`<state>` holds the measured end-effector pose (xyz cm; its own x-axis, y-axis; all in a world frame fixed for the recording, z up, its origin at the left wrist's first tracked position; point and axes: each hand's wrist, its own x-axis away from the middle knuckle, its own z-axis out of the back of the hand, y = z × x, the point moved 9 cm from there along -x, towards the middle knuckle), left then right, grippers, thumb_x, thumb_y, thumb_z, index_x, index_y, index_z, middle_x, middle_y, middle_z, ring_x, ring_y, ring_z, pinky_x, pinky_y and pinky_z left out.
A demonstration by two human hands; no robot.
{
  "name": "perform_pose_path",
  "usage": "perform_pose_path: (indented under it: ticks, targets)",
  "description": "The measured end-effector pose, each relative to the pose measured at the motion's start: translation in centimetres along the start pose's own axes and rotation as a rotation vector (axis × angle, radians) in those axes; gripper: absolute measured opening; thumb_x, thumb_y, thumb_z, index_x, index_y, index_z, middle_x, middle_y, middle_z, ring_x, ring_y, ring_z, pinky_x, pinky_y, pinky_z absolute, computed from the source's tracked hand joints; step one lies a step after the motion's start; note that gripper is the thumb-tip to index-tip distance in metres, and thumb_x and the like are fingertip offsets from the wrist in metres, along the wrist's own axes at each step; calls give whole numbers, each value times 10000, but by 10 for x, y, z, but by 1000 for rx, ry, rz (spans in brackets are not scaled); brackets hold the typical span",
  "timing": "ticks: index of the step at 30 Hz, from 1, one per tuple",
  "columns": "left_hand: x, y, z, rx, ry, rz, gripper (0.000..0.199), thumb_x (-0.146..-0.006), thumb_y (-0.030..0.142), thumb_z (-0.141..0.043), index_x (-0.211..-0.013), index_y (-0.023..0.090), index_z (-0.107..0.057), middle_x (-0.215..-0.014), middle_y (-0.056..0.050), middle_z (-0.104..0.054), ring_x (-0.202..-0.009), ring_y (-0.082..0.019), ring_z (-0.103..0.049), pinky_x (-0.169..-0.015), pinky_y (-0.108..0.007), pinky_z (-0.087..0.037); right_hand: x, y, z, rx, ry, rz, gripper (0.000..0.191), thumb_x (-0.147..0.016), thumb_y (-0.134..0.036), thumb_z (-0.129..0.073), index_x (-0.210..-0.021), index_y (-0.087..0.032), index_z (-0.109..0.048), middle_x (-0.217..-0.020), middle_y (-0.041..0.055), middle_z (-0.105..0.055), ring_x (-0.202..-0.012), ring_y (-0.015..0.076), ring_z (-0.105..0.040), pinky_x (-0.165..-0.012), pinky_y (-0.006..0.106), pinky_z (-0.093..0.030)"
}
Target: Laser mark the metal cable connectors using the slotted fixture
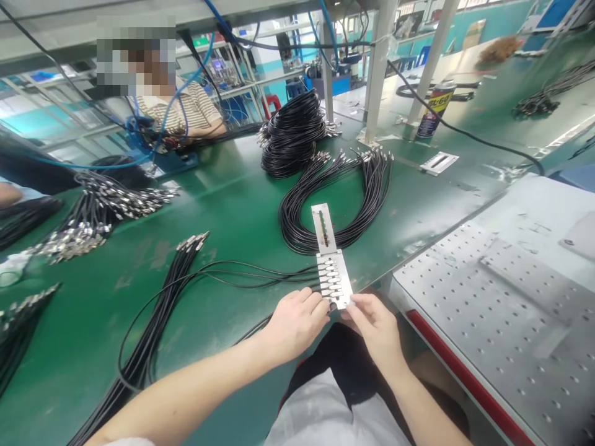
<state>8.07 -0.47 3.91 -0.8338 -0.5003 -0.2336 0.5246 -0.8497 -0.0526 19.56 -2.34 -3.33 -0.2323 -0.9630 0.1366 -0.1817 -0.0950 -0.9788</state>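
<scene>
A metal slotted fixture [344, 282] lies at the green table's near edge, its hinged slotted lid [332, 238] swung open away from me. Several silver connectors [331, 279] sit side by side in its slots, their black cables [274, 275] running off to the left. My left hand [297, 322] is closed at the fixture's near left side, on the end of a black cable [253, 327] that passes beneath it; its connector is mostly hidden by the fingers. With thumb and fingers, my right hand [374, 325] pinches the fixture's near right corner.
Behind the fixture lie a looped cable bundle [290, 217] and a tall coil stack [292, 136]. More cable bundles [162, 322] lie at left. A perforated metal plate [488, 310] is at right, a spray can [434, 111] farther back. A person [195, 105] sits across the table.
</scene>
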Motion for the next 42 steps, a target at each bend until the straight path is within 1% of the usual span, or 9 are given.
perform_pose_path:
  ticks: [9,11,15,21,27,35,38,40,42]
  targets:
    - [2,-15,19,94,80,150,112,-876,192,-420,-801,169,-500,-659,-3,-526,-600,-135,-439,-557,-259,-361,-3,-40,-8,245,-1,197,215,-781,-372,-597,-880,-181,-603,-735,25,-666,-627,170,-654,-633,283,-552]
    - [2,-11,22,80,80,174,82,-864,179,-425,-878,167,-505,-699,-11,-542,-626,-145,-456,-563,-266,-377,-5,-44,-7,311,-1,242,213,-797,-373,-575,-889,-182,-605,-738,25,-668,-624,167,-651,-632,276,-547]
    - [2,0,30,61,114,200,305,-844,180,-448,-1145,138,-433,-760,-27,-578,-648,-161,-472,-562,-279,-396,-7,-51,-5,425,21,307,221,-805,-388,-558,-877,-186,-610,-730,25,-672,-609,166,-642,-620,272,-543]
    - [3,-2,29,23,179,317,274,-861,211,-459,-1132,175,-472,-760,-30,-576,-655,-155,-479,-558,-265,-386,-6,-64,-9,523,15,405,209,-794,-389,-565,-844,-194,-621,-722,17,-675,-592,158,-632,-601,254,-535]
    - [5,0,29,34,236,308,280,-861,166,-435,-1137,173,-484,-685,-17,-549,-598,-144,-454,-537,-266,-385,-8,-62,-8,534,-4,405,217,-802,-400,-561,-845,-198,-628,-696,3,-667,-570,140,-621,-572,228,-530]
    - [3,-3,26,125,215,343,318,-840,165,-418,-1150,165,-491,-721,-47,-579,-625,-167,-480,-547,-279,-389,-13,-57,0,598,32,399,288,-749,-485,-590,-828,-212,-641,-679,2,-678,-552,160,-634,-565,233,-535]
    - [10,-4,20,417,188,409,246,-853,237,-429,-1054,170,-555,-724,-62,-587,-652,-166,-492,-582,-276,-372,-14,-56,4,616,77,394,337,-739,-538,-575,-827,-221,-646,-685,2,-683,-576,168,-643,-600,237,-536]
    - [15,4,0,909,116,478,276,-838,397,-485,-973,175,-578,-662,-35,-558,-604,-135,-481,-572,-251,-358,-14,-57,7,631,97,392,374,-736,-574,-554,-820,-222,-649,-693,7,-686,-578,172,-644,-599,240,-535]
    - [16,22,-28,1519,28,555,465,-735,599,-542,-900,165,-570,-610,-3,-518,-538,-99,-456,-533,-221,-336,-15,-60,8,662,98,403,394,-729,-594,-547,-807,-222,-652,-679,11,-685,-563,174,-642,-575,236,-533]
